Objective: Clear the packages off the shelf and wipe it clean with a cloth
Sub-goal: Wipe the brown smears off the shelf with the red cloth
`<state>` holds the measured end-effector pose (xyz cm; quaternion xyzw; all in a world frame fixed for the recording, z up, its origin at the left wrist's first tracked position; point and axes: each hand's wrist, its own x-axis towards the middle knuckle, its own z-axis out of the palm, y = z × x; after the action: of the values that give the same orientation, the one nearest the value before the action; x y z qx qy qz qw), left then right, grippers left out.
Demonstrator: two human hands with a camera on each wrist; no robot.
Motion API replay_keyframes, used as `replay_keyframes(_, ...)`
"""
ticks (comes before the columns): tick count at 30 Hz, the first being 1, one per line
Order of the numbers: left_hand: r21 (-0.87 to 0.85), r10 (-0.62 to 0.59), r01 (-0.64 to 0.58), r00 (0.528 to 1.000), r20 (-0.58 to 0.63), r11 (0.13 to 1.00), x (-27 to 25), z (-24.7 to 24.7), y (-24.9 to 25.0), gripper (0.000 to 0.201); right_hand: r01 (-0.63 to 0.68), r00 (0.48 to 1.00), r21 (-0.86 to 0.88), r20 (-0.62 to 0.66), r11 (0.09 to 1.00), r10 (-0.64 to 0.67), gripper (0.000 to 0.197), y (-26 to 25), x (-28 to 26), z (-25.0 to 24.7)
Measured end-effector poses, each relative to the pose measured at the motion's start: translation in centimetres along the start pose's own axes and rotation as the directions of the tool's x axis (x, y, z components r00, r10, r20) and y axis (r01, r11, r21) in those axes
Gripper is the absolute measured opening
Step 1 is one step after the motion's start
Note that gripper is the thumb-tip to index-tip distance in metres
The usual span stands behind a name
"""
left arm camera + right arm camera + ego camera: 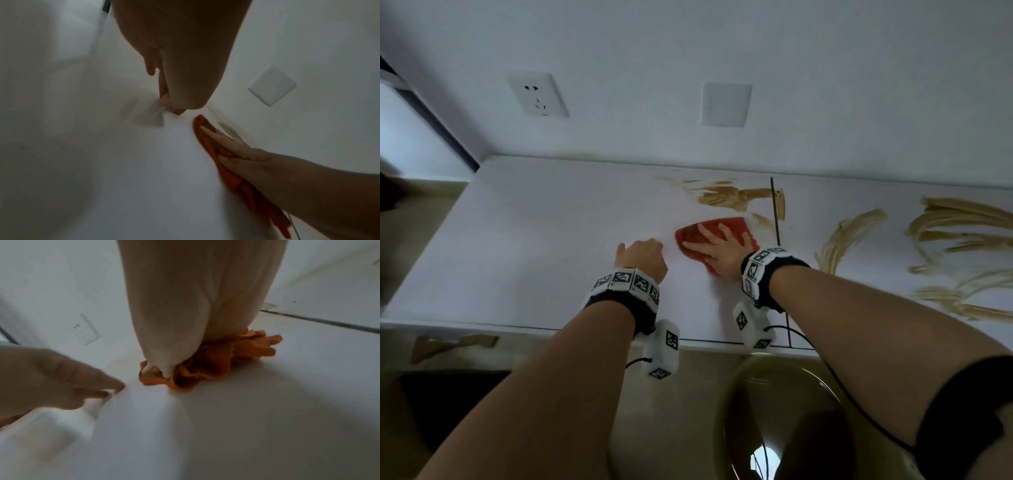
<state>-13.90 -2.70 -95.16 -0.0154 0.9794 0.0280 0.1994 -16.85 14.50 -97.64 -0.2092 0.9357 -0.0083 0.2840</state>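
The left hand (642, 257) rests on the white shelf (534, 240), fingers curled under and holding nothing. Just beside it, the right hand (717, 250) presses flat, fingers spread, on the cloth (736, 226), an orange-red, crumpled, ribbed fabric. Tan smears (849, 236) streak the shelf further right.
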Motion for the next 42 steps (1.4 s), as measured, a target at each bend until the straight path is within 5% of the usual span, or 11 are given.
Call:
replay_keyframes(9,-0.051,-0.138,0.138,0.99,-0.009,0.989,0.8,-1.0,2.2,0.02,-0.279,0.956,0.196,-0.032,0.94,0.29,0.053,7.6,-3.0,-0.1)
replay_keyframes(17,-0.143,-0.197,0.191,0.98,-0.025,0.971,0.5,-1.5,2.4,0.019,-0.056,0.998,0.022,0.007,0.998,0.055,0.057,2.4,-2.3,0.9)
replay_keyframes(21,-0.139,-0.201,0.193,0.979,-0.039,0.971,0.4,-1.6,2.3,0.014,-0.04,0.999,0.059,0.006,0.997,0.04,0.059,1.4,0.2,-0.2)
replay_keyframes(33,-0.201,-0.208,0.192,0.976,-0.061,0.961,0.8,-1.8,2.2,0.03,-0.359,0.929,0.203,-0.023,0.911,0.37,0.052,9.2,-2.0,-1.3)
replay_keyframes(42,-0.095,-0.172,0.169,0.985,-0.024,0.981,0.6,-1.5,2.0,0.014,-0.004,1.0,0.044,-0.028,0.999,0.006,0.06,-1.5,0.6,0.2)
